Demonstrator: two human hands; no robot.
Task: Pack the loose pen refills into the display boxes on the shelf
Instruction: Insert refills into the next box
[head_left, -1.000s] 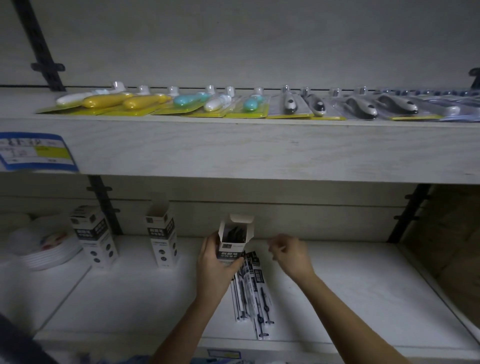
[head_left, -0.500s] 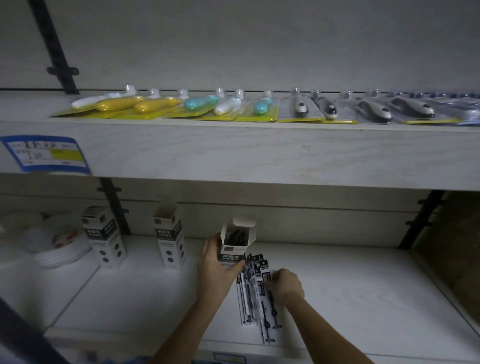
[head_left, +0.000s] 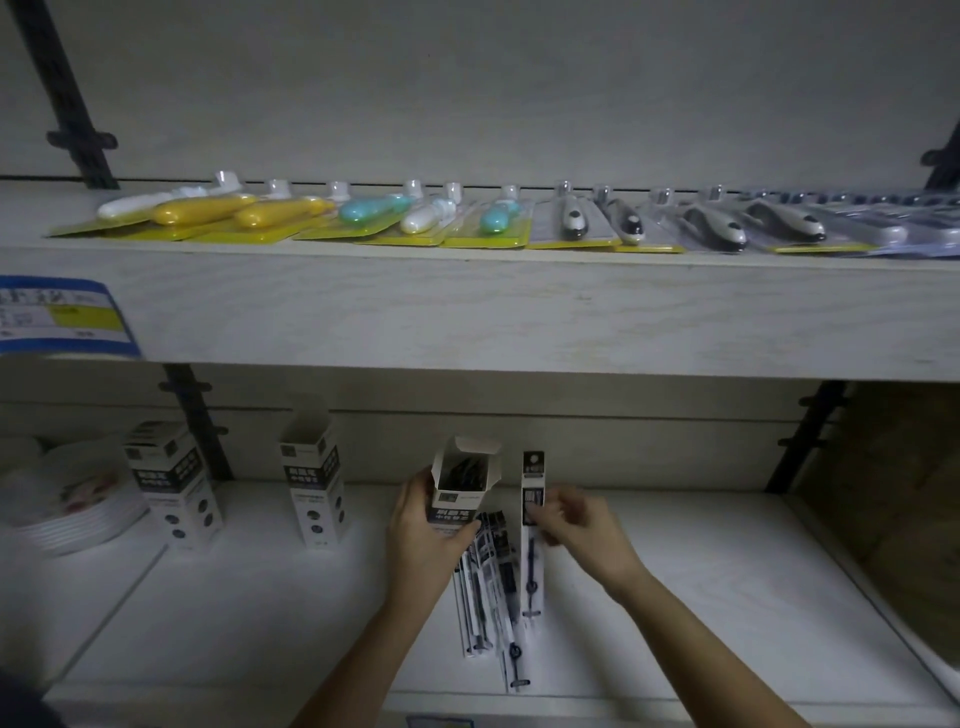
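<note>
On the lower shelf my left hand (head_left: 421, 535) grips an open white-and-black display box (head_left: 460, 488), its top flap up and dark refills showing inside. Just right of the box, my right hand (head_left: 576, 525) pinches one long packaged pen refill (head_left: 532, 535) and holds it upright, lifted off the pile. Several loose packaged refills (head_left: 488, 597) lie fanned on the white shelf (head_left: 701, 597) below the box. Two more display boxes stand further left: one open (head_left: 314, 493), one (head_left: 174, 483) beside a black bracket.
A stack of white plates (head_left: 67, 504) sits at far left. The upper shelf (head_left: 467, 312) overhangs, carrying blister-packed toothbrushes (head_left: 415, 213) and a blue price label (head_left: 57, 317). Black wall brackets (head_left: 800, 436) stand at the back. A brown panel (head_left: 893, 493) closes the right side.
My right hand went down onto the loose pile, pinched one refill and has lifted it up beside the box. My left hand stays on the open box.
</note>
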